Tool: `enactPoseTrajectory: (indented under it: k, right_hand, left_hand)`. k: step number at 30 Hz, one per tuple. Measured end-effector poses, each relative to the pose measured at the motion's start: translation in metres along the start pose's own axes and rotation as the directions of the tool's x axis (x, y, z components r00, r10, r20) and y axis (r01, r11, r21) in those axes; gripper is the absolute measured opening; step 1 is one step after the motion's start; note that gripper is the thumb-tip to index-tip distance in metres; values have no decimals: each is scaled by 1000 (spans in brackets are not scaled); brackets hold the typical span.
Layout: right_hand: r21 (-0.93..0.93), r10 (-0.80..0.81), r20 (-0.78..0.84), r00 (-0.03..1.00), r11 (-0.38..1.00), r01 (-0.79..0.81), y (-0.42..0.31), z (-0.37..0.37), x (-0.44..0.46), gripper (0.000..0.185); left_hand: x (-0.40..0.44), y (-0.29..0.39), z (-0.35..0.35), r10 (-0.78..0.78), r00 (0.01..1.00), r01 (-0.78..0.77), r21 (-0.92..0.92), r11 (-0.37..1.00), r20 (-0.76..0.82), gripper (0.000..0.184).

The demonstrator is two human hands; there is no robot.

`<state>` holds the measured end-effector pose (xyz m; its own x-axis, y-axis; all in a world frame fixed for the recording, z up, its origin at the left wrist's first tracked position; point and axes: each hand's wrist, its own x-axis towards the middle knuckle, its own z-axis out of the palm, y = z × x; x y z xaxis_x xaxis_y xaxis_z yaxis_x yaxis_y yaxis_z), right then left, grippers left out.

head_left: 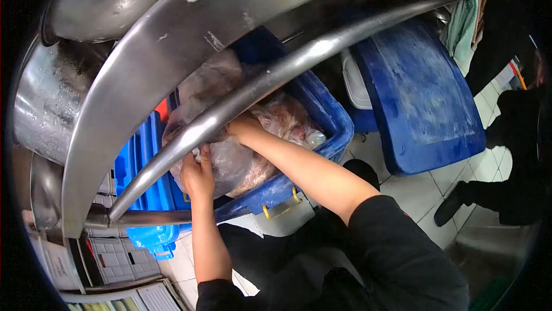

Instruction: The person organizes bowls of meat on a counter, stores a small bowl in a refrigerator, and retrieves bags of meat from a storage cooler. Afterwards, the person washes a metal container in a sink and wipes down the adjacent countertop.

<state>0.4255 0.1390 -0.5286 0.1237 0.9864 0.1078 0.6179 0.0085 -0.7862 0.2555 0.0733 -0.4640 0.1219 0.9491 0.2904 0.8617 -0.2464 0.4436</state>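
My left hand (198, 177) pinches the edge of a clear plastic bag (230, 158) lying inside the blue cooler box (336, 121). My right hand (242, 129) reaches in behind the metal rail (215, 116), its fingers hidden, so I cannot tell its grip.

You're facing a dark blue lid (428, 101) with whitish smears — beside your black sleeve (397, 242), bright blue plastic (135, 161) and white tiles (414, 190).

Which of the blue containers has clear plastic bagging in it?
The darker blue bin under the metal bar; plastic bagging bulges inside it, while the brighter blue container at left shows none.
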Motion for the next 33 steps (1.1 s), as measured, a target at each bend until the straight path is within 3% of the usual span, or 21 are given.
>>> enactPoseTrajectory:
  k: [1,2,3,5,7,9,12,14,17,18,19,21,22,23,24,25,26,28,29,31,33]
  right_hand:
    - [-20,-21,1,1000,1000,21,-1,-5,-7,39]
    - [-23,-26,-1,1000,999,26,-3,-4,-12,39]
    - [-27,-41,-65,997,999,39,-2,-1,-16,41]
    - [-43,-54,-136,989,998,48,0,5,-17,42]
    - [-44,-27,-109,994,999,22,3,15,-16,47]
    - [-48,-80,-97,992,996,75,8,15,-19,52]
    - [-46,19,0,1000,999,-19,3,1,-21,52]
    - [-45,11,-144,990,999,-18,8,-2,-19,51]
    - [-180,-30,-232,972,984,-13,0,-40,-38,47]
    - [-179,-108,-294,950,982,56,-6,-58,-51,46]
    - [-182,-183,-350,919,975,125,-12,-79,-65,45]
    - [-201,-214,-216,953,964,171,-24,-122,-91,42]
    - [-98,-127,-144,981,989,114,-57,-150,-112,42]
    - [-64,-261,-130,957,965,254,-54,-161,-119,42]
    - [-91,-228,-52,972,971,223,-67,-178,-132,40]
    - [-118,-190,24,982,974,191,-87,-196,-149,39]
    - [-46,-265,106,958,961,271,-99,-210,-159,38]
    - [72,-396,282,874,917,393,-130,-239,-177,40]
    - [105,-527,352,773,843,527,-139,-254,-181,43]
    - [264,-659,405,633,747,610,-170,-287,-187,43]
    - [400,-751,340,566,660,635,-202,-324,-192,42]
  left_hand:
    - [2,0,1,13,996,-15,-26,1000,-83,47]
    - [1,-5,5,156,974,-172,-81,982,-166,53]
    - [2,-1,-3,161,972,-177,-87,980,-171,53]
    - [5,9,-24,501,830,-421,314,851,-245,50]
    - [20,-17,-14,505,849,-421,378,825,-155,43]
    - [28,-32,-5,430,902,-409,397,822,38,40]
    - [23,-26,-8,380,923,-372,381,847,56,41]
    - [27,-38,-5,387,921,-369,383,847,31,44]
    - [23,-30,-15,204,964,-253,364,896,168,49]
    - [21,-13,-31,120,963,-184,266,946,240,51]
    - [19,-19,-27,178,976,-199,173,965,127,51]
    - [17,-16,-37,158,969,-188,158,969,189,54]
    - [17,-15,-42,154,967,-178,105,978,203,58]
    - [16,-13,-48,150,964,-165,52,985,218,62]
    - [13,-6,-56,189,974,-201,94,975,125,68]
    - [14,-5,-60,157,969,-174,80,981,189,69]
    - [14,-9,-61,155,957,-171,47,984,245,69]
    - [12,-6,-73,155,925,-143,-57,988,346,70]
    - [10,-21,-62,216,902,-164,-166,972,373,70]
    - [14,-29,-53,203,882,-86,-278,957,425,69]
    - [12,-61,-17,245,911,-152,-281,948,332,66]
